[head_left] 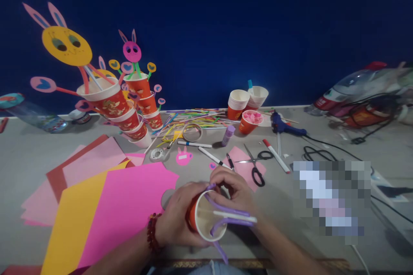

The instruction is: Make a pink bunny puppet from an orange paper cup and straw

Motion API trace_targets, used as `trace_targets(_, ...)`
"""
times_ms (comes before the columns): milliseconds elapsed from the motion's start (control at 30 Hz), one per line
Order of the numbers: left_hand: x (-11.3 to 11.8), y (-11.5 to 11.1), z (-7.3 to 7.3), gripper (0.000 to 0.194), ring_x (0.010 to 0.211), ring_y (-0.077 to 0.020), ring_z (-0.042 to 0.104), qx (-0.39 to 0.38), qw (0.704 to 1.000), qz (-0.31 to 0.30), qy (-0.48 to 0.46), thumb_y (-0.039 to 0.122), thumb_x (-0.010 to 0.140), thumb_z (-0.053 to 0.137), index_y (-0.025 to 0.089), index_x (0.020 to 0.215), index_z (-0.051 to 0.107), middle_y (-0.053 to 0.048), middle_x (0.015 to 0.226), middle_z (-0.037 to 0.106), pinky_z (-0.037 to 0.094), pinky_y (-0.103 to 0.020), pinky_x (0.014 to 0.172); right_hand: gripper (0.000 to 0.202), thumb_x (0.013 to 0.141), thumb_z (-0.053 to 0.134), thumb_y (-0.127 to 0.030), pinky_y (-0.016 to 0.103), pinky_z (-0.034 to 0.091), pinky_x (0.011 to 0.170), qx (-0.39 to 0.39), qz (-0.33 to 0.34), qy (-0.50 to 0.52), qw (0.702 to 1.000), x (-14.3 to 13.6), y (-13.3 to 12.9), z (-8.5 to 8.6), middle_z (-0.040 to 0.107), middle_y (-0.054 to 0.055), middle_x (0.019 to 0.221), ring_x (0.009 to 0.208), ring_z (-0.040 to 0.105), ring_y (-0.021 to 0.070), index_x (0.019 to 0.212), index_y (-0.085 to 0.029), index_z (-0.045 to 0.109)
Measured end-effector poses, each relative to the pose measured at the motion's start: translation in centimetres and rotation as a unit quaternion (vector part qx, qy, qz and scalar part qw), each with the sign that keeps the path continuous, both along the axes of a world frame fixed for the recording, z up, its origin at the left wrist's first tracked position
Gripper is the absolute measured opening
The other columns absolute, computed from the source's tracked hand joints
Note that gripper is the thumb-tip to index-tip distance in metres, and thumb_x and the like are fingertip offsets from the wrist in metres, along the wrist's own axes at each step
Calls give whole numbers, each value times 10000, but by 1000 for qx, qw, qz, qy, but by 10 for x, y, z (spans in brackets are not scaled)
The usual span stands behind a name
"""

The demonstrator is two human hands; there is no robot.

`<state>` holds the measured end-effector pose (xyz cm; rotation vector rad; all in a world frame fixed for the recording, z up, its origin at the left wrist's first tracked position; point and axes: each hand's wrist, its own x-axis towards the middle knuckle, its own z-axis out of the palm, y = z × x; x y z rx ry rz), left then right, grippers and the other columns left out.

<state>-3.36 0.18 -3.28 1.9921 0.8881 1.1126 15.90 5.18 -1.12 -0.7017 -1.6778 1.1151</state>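
My left hand (pixel 182 215), with a beaded bracelet on its wrist, is wrapped round a red paper cup (pixel 211 215) whose open mouth faces up toward me. Purple strips and a white stick (pixel 235 216) stick out of the cup, and another purple piece hangs from its near side. At the cup's far rim, the bent fingers of my right hand (pixel 234 189) pinch the end of a purple strip (pixel 211 187). Pink bunny-shaped paper (pixel 183 157) lies beyond my hands, and black-handled scissors (pixel 254 165) rest on pink paper.
Stacked cup figures (pixel 112 99) with paper faces stand at the back left. Coloured sheets (pixel 125 206) cover the left side. Paper cups (pixel 237 105), a glue stick (pixel 228 135), markers (pixel 276 157) and a blue glue gun (pixel 285 126) with its cord lie beyond. Bottles (pixel 348 88) stand right.
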Motion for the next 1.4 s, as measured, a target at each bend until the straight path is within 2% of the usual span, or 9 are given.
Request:
trace_targets(233,1,0,-1,962,1057,-317,701,22,1000,9,-2,391,631,866,306,1442,357,-110,1207,668,581,-410,862,43,816,731,-202,257,442,564,3,0,7,1000,0,1,-2,610,20,745,651,557,148,807,-193,689)
trace_targets(500,0,0,-3,995,1063,-313,693,12,1000,6,-6,416,606,885,313,1442,354,-98,1230,659,555,-403,892,69,798,735,-164,251,437,568,-21,8,14,1000,-1,1,-3,607,22,774,680,556,155,824,-208,687)
trace_targets(933,-5,-5,-11,971,1137,-329,654,-44,999,8,-2,355,626,894,333,1449,381,-99,1305,630,516,-429,976,80,804,747,-211,247,415,569,-61,9,25,998,-1,0,-9,570,6,810,643,510,127,841,-209,676)
trace_targets(1400,-2,-4,-11,926,1119,-323,668,-63,997,35,-21,315,609,884,297,1407,413,-106,1270,636,545,-426,950,136,813,782,-305,264,415,590,-81,-31,24,996,-5,-4,-7,565,-4,767,638,508,132,836,-210,688)
